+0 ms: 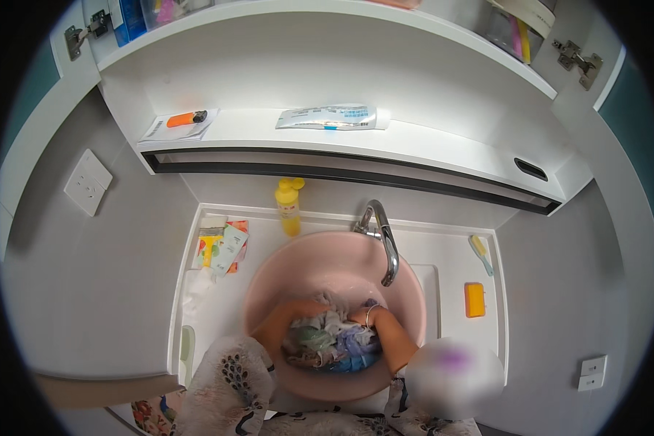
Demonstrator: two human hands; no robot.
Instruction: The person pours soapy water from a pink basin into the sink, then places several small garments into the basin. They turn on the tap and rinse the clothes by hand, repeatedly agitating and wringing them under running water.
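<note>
A large pink basin (269,280) stands in the white sink top and holds a heap of wet clothes (338,336) in grey, green, purple and blue. My left hand (310,309) reaches in from the left and grips grey cloth at the far side of the heap; its fingertips are partly hidden in the folds. Opposite it, my right hand (361,315), with a bracelet at the wrist, is closed on purple-grey cloth. Both forearms come over the near rim with pale, fluffy patterned sleeves pushed up. Above the basin's far right part hangs a chrome faucet (389,251).
A yellow bottle (289,209) stands behind the basin. To the left lie a brush (210,243) and packets (230,248); to the right, a small brush (481,254) and an orange block (474,300). A shelf overhead (254,134) carries a tube (330,118) and an orange lighter-like object (184,119).
</note>
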